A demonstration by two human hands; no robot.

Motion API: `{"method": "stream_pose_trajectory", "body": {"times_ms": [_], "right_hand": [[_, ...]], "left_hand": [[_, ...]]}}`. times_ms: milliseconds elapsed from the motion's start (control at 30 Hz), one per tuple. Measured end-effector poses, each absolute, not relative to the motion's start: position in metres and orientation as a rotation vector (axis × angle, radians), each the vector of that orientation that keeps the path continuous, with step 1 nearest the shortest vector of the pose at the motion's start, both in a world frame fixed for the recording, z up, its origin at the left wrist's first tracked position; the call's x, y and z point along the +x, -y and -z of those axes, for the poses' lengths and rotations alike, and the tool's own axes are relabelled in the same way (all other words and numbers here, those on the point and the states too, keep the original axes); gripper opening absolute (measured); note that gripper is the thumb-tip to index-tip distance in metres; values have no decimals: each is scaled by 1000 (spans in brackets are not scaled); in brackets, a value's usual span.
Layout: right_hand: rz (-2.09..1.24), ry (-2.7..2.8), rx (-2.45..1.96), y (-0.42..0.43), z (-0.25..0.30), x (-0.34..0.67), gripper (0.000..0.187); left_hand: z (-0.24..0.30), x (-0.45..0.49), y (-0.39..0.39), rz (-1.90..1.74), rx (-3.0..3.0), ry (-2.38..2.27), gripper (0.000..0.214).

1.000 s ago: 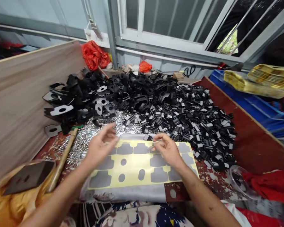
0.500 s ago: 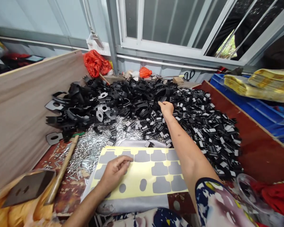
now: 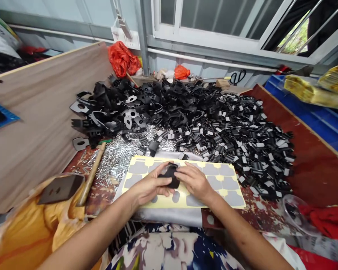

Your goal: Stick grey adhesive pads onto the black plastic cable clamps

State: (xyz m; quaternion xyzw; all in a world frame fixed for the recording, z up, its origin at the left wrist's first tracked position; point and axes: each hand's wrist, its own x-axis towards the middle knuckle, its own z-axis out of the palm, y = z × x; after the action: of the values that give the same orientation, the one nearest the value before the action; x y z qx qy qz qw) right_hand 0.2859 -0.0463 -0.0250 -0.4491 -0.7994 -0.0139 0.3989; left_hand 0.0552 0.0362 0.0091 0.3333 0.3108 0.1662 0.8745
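My left hand (image 3: pixel 149 185) and my right hand (image 3: pixel 195 182) meet over a yellow sheet (image 3: pixel 183 182) that carries grey die-cut stickers. Both hands grip one black clip-like part (image 3: pixel 171 175), fingers curled round it from either side. The sheet lies on a grey cloth in front of me. Behind it spreads a big heap of black parts (image 3: pixel 191 120), larger curved ones at the back left and small ones with white faces to the right.
A pile of silver pins (image 3: pixel 121 152) lies left of the sheet, beside a wooden-handled hammer (image 3: pixel 91 176). A wooden board (image 3: pixel 36 120) walls the left side. Blue crate (image 3: pixel 318 116) and yellow stacks at right; clear plastic cup (image 3: pixel 294 215); scissors (image 3: pixel 236 77) by the window.
My right hand came back from the black heap carrying a black part. My left hand lifted off the sheet and joined it on the part. The camera view shifted slightly.
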Motion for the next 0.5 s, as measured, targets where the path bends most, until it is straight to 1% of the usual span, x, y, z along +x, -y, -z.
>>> {"method": "stream_pose_trajectory", "body": {"times_ms": [100,167,267,333,433,500], "right_hand": [[-244,1605,-1477,56,31,285,29],[-377,1452,-1572,59,34,284,26],[-420,1456,-1595,59,38,276,27],[-425,1467,-1602,59,40,271,28],[-598,1452,-1606,60,42,273,25],[-702,1399,-1593,61,42,278,24]], "left_hand": [[-6,59,-39,-574,695,-807,84],[-2,60,-45,-665,716,-841,77],[6,62,-53,-720,725,-865,67],[12,63,-56,-750,714,-865,65],[19,63,-57,-772,711,-824,68],[21,62,-57,-780,707,-817,65]]}}
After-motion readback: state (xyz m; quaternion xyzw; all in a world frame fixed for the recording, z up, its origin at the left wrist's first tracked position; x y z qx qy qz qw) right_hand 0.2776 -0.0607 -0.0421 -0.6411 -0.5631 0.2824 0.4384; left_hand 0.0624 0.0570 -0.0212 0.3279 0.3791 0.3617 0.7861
